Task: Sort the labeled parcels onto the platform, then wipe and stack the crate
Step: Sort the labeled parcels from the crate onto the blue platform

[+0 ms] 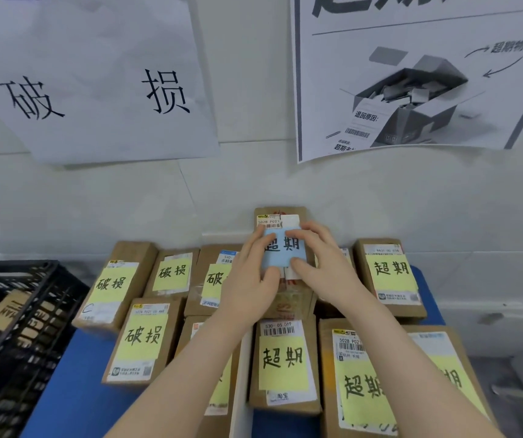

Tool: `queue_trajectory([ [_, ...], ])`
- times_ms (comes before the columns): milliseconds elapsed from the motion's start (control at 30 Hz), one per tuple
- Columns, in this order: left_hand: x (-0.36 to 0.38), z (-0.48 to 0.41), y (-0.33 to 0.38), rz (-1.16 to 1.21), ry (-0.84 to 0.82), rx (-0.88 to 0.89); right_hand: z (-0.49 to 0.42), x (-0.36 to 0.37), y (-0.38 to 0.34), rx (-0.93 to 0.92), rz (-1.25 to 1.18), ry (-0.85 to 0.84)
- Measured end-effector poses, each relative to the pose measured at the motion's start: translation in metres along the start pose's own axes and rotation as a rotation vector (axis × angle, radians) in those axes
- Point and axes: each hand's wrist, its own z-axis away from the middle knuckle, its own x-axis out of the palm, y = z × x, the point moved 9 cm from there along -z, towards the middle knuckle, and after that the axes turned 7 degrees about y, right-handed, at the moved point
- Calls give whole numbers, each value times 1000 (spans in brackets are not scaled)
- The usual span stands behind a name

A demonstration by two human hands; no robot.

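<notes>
Head: yellow-labelled parcels flank blue-labelled parcel, crate leftmost

Wall sheet reads 破损; poster reads 超期物品 and 退回原因. Yellow notes read 破损 on the left parcels, 超期 on the right parcels. Blue note on the held parcel reads 超期; shipping label shows 530-05 069.

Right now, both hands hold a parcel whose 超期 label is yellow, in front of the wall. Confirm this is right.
One thing is wrong: the label is blue, not yellow, as the head view shows. The rest stands: the left hand and right hand hold the parcel in front of the wall.
</notes>
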Motion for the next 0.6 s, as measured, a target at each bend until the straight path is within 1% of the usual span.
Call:
queue_trajectory([
  [233, 0, -4, 5, 231, -104, -105, 2, 2, -2, 15, -32, -2],
  [300, -14, -2, 12, 252, -89, -120, 6, -2, -10, 19, -59, 12],
  [400, -60, 6, 18, 252, 43, -77, 15, -21, -24, 25, -127, 54],
  [500, -126, 31, 9, 244, 231, -50, 34, -46, -57, -79, -40, 203],
  [567, -166, 55, 2, 163, 298, -5, 52, -49, -89, -153, -19, 285],
  [600, -181, 67, -3, 99, 310, 12, 62, -42, -109, -206, 3, 294],
])
